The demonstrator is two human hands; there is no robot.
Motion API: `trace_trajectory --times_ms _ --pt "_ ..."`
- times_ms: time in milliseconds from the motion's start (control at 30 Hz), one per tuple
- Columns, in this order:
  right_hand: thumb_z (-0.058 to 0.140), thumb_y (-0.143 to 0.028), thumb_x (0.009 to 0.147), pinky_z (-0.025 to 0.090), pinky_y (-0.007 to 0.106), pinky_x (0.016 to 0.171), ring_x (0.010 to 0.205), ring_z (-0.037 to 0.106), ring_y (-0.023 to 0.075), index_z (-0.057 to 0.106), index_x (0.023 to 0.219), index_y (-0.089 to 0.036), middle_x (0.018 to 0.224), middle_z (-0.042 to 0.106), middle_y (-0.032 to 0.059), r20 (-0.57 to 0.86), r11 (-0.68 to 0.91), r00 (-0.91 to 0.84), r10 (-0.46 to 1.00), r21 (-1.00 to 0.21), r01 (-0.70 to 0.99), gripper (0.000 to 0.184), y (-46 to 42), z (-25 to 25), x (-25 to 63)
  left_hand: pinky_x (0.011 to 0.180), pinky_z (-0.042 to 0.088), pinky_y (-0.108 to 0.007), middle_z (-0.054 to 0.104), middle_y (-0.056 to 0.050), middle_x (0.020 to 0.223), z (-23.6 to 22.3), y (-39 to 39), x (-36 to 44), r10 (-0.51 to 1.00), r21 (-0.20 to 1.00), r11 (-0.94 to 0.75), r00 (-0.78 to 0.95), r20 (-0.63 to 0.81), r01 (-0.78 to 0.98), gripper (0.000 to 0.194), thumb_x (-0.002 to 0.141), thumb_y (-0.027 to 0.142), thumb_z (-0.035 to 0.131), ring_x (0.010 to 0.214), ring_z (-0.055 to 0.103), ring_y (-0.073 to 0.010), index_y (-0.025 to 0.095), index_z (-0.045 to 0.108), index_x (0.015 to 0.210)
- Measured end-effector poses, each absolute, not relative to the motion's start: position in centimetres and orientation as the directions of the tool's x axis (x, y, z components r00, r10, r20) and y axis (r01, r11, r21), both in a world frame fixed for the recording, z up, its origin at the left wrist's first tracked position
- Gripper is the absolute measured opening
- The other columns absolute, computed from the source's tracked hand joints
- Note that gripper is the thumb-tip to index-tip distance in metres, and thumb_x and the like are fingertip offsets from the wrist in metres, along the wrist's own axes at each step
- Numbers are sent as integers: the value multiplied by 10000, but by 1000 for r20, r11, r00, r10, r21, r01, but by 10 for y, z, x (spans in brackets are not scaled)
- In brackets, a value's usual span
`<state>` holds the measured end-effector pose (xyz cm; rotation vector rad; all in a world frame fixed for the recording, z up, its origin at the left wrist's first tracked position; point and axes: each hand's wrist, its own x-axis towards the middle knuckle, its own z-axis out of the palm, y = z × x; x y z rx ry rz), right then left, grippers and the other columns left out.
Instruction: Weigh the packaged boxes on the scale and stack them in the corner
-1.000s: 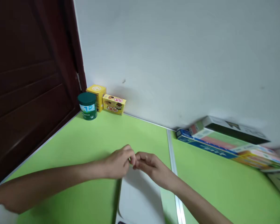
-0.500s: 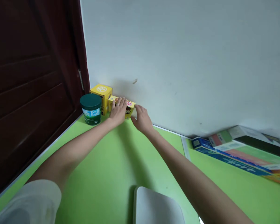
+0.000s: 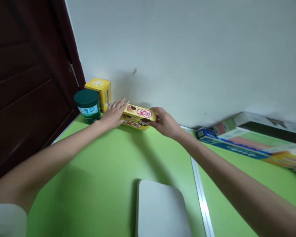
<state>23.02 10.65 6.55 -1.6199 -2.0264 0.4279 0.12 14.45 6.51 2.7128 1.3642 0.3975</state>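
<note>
A flat yellow snack box [image 3: 138, 116] with red and brown printing lies on the green table [image 3: 108, 171] near the wall. My left hand [image 3: 112, 115] grips its left end, and my right hand [image 3: 163, 121] grips its right end. The box sits between both hands, slightly tilted. A dark green round tub [image 3: 87, 106] with a blue and white label stands just left of my left hand. Behind the tub stands a taller yellow box [image 3: 100, 91] against the wall.
A white rounded flat object [image 3: 160, 209] lies on the table near me. A metal seam [image 3: 201, 197] splits the table. Several long flat boxes [image 3: 246, 141] are stacked along the wall at right. A dark wooden door [image 3: 27, 75] closes off the left side.
Both hands went from the white object near me out to the yellow snack box. They now hold its ends, and it has slid right, away from the taller yellow box.
</note>
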Motion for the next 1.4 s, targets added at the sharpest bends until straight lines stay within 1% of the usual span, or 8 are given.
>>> trace_trajectory --times_ms 167,433,667,800,900,1033,1233,1400 --pt "607 -330 805 534 377 652 769 606 230 545 1143 -242 1034 595 103 135 288 -265 955 -638 714 355 -21 103 265 1014 442 -404 581 -94 1254 94 54 -7 681 366 -713 714 159 598 539 762 232 671 1185 536 -258 210 507 1275" --pt "581 -349 871 552 358 690 829 605 217 527 1196 -326 1096 598 101 46 241 -305 951 -727 643 330 -140 109 279 963 494 -431 620 -64 1214 87 -73 -4 691 496 -663 714 118 560 534 806 372 629 1139 568 -260 348 455 1311" --pt "677 -269 777 548 366 786 804 596 146 250 1454 -291 1346 465 119 -76 48 -203 976 -836 546 801 -160 80 306 840 569 -501 456 -65 1421 68 -85 -24 854 521 -427 518 -36 739 955 630 501 727 1067 625 -333 450 216 1435" --pt "709 -239 726 553 325 728 731 604 118 286 1448 -269 1357 469 128 -133 -38 -195 972 -905 424 837 -161 64 306 841 574 -486 581 -45 1283 56 -79 -35 889 583 -320 450 -88 747 783 659 538 672 968 669 -313 433 357 1368" --pt "678 -248 753 548 313 667 704 600 135 391 1395 -268 1295 528 110 -53 40 -223 973 -918 395 703 -159 54 298 885 564 -489 688 73 1140 54 -77 -21 898 654 -284 433 -74 701 604 599 550 680 1050 655 -328 485 533 1182" --pt "605 -225 793 535 319 683 734 602 170 501 1310 -223 1163 583 92 76 127 -147 986 -920 370 528 -168 55 311 812 588 -503 689 312 858 75 -83 22 928 676 -245 370 -44 695 424 455 634 682 943 701 -298 640 563 862" --pt "516 -302 858 531 317 619 682 597 158 516 1258 -189 1061 614 100 141 79 195 971 -952 296 416 -199 45 396 824 580 -430 695 -89 1152 98 -89 152 852 763 -267 515 -99 589 593 585 520 729 1012 668 -316 217 593 1076" --pt "534 -295 811 556 317 623 660 615 153 577 1068 -183 955 652 59 136 24 528 838 -977 213 284 -204 15 479 686 553 -341 649 -101 1146 67 -76 284 750 818 -427 656 82 386 528 643 398 701 878 646 -222 177 549 1097"
